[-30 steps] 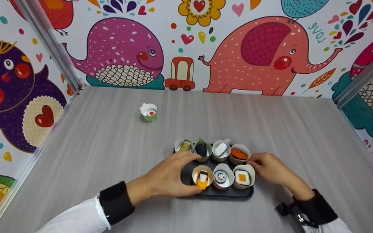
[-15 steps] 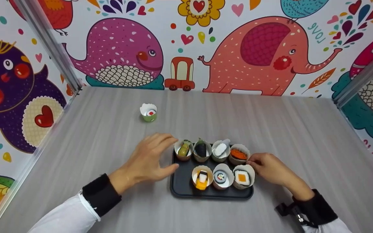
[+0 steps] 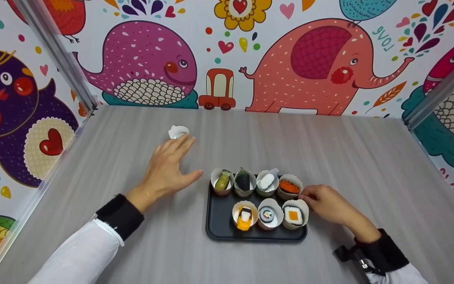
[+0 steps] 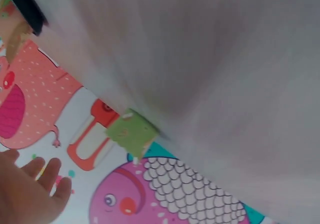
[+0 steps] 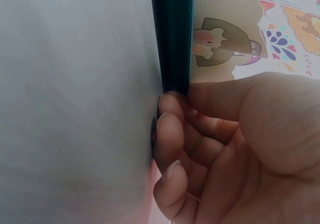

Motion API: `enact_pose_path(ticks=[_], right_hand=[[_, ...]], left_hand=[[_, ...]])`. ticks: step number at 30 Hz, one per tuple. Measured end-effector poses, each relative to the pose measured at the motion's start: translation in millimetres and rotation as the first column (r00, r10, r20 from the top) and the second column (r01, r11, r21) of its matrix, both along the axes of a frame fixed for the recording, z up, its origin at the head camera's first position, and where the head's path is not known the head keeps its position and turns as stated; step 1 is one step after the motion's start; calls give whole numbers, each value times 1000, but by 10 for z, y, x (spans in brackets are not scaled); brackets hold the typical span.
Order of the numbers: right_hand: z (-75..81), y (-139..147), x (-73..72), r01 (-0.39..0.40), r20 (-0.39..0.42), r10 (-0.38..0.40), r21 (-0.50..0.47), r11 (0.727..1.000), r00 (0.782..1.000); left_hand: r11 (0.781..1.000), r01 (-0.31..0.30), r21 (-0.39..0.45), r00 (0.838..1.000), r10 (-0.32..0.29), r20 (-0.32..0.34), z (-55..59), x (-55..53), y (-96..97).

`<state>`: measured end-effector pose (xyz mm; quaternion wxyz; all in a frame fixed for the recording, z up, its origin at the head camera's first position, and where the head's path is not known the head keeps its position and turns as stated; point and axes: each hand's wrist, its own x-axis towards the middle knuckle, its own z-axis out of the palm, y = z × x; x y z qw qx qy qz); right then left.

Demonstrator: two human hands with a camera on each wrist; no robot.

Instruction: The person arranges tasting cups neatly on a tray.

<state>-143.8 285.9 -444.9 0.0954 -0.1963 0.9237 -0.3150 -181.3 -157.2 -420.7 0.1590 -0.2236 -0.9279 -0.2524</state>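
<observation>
My left hand (image 3: 164,170) reaches over the table with spread fingers and holds nothing. Just beyond its fingertips stands a small paper cup (image 3: 177,130), partly hidden by the fingers; its green outside shows in the left wrist view. At the right end of a black tray (image 3: 220,225), my right hand (image 3: 325,203) pinches the rim between thumb and curled fingers, as the right wrist view shows. Two rows of paper cups stand on the tray. They hold a toy yellow car (image 3: 244,219), toy sushi roll (image 3: 267,215), square sushi (image 3: 293,215), orange-topped sushi (image 3: 289,186) and other small toys.
Printed cartoon panels (image 3: 148,63) wall the table at the back and both sides. The tray's front left corner bears no cup. Grey tabletop (image 3: 164,244) lies in front of the tray.
My left hand has left the toy car's cup and moved left, then forward to the lone cup. The right hand has stayed at the tray's edge.
</observation>
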Motion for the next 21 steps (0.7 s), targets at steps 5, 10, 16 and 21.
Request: enact_pose_path(ticks=[5,10,16,21], right_hand=[[-3,2,-9,-2,-9,2,3,1000,1000],[-14,5,-4,0,-9,0,4,1000,1000],[-8,-8,-2,0,-9,0,3,1000,1000],[11,-8,6,-2,-13,2,0,1000,1000]], left_hand=[[992,-120,-23,984,122,126,-24,-218,-50],[981,-192,-36,962,196,191,-78,-465,-94],[965,-260,-30,929,258,264,-130,-689,-145],[945,-326,37,903,299,309,-166,-815,-159]])
